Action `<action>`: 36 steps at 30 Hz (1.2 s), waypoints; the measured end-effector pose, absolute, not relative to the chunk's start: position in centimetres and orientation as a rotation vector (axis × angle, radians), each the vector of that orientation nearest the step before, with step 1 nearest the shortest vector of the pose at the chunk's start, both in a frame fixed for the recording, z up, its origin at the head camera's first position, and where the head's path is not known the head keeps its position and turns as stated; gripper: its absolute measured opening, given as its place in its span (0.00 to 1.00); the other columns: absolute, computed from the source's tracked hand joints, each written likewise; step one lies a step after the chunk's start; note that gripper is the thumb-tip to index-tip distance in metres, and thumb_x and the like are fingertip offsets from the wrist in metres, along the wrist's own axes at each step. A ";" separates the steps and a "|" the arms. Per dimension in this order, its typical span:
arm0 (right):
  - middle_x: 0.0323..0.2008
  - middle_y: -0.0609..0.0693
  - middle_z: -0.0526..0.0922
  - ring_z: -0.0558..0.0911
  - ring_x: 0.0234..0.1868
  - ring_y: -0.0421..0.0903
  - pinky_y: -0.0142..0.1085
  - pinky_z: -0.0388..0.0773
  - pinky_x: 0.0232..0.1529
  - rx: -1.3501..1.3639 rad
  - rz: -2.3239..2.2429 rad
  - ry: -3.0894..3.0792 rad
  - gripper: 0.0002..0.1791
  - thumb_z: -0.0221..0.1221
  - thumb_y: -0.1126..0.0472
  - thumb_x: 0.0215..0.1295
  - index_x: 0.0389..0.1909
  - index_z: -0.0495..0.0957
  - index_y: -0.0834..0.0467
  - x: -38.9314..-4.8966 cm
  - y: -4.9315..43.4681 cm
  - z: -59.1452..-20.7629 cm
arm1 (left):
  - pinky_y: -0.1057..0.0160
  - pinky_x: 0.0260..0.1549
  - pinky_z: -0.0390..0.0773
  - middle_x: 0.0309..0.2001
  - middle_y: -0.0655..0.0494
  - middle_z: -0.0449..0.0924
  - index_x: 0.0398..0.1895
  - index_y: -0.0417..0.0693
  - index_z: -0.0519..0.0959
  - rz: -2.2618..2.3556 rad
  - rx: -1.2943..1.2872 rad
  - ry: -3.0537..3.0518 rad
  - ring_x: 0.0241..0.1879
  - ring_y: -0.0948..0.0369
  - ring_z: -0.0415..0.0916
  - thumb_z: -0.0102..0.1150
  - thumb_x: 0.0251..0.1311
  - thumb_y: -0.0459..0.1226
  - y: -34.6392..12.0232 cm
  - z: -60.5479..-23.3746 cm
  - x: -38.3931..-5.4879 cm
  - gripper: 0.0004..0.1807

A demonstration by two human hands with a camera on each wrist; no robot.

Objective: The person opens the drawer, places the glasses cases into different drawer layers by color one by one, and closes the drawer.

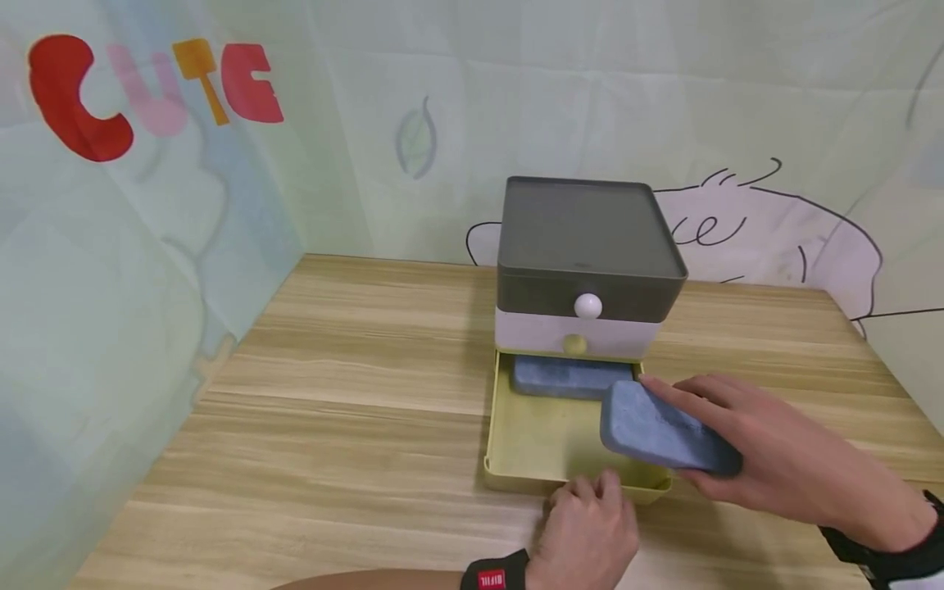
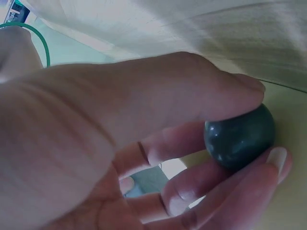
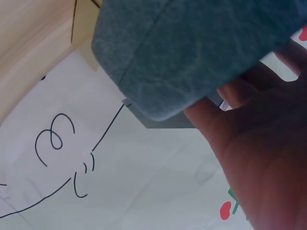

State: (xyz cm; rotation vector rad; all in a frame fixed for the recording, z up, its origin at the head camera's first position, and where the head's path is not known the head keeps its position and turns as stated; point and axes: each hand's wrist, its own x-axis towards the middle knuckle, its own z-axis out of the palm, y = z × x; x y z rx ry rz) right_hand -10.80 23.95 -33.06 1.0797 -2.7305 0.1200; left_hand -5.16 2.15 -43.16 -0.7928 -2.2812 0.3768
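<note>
The yellow bottom drawer (image 1: pixel 546 442) of a small storage box stands pulled out toward me. At its front, my left hand (image 1: pixel 590 533) pinches the round drawer knob (image 2: pixel 242 136) between thumb and fingers; the knob is hidden in the head view. My right hand (image 1: pixel 774 451) grips a blue oblong case (image 1: pixel 664 430) with rounded corners and a mottled, fabric-like surface. That case is tilted over the drawer's right front corner. A second blue case (image 1: pixel 571 377) lies at the back of the drawer, partly under the box.
Above the drawer sit a pale middle drawer (image 1: pixel 531 329) with a yellowish knob (image 1: pixel 574 344) and a dark grey top drawer (image 1: pixel 538 295) with a white knob (image 1: pixel 587 306). The box stands on a wood-grain table (image 1: pixel 354 393). Behind it hangs a printed cloth backdrop (image 1: pixel 413 221).
</note>
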 end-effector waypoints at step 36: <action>0.56 0.49 0.80 0.78 0.55 0.44 0.45 0.80 0.52 1.300 0.120 -2.737 0.52 0.75 0.45 0.50 0.77 0.63 0.46 -14.2 16.3 -33.0 | 0.62 0.13 0.72 0.40 0.59 0.83 0.36 0.63 0.87 0.474 -0.890 -2.420 0.19 0.58 0.74 0.58 0.66 0.51 1.9 -42.2 -4.6 0.10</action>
